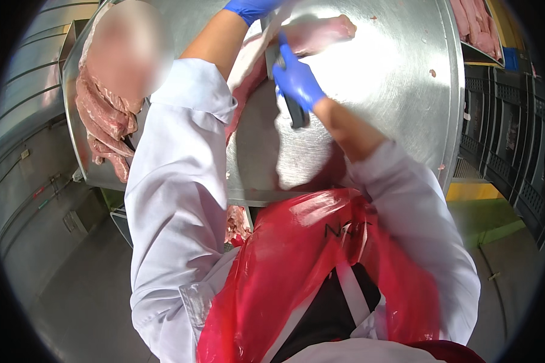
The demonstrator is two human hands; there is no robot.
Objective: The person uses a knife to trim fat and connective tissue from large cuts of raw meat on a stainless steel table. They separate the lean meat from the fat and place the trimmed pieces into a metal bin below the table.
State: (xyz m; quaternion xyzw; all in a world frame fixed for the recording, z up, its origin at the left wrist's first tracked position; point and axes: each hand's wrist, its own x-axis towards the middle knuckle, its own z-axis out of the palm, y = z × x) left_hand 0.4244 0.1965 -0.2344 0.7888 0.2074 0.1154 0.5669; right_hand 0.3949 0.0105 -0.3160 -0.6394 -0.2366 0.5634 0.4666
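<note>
A long piece of pink meat (321,35) with a pale fatty side lies across the steel table (393,115). My right hand (298,80), in a blue glove, is closed round the dark handle of a knife (298,115). The knife's blade points away from me, against the meat. At the top edge, my blue-gloved left hand (252,8) is closed on a pale strip of fat (277,23) that rises from the meat. Its fingers are partly cut off by the frame.
Several long pieces of meat (106,118) are heaped at the table's left edge, partly blurred. A tray of meat strips (478,27) stands at far right, above dark plastic crates (502,121). Meat scraps (237,224) show below the table's near edge.
</note>
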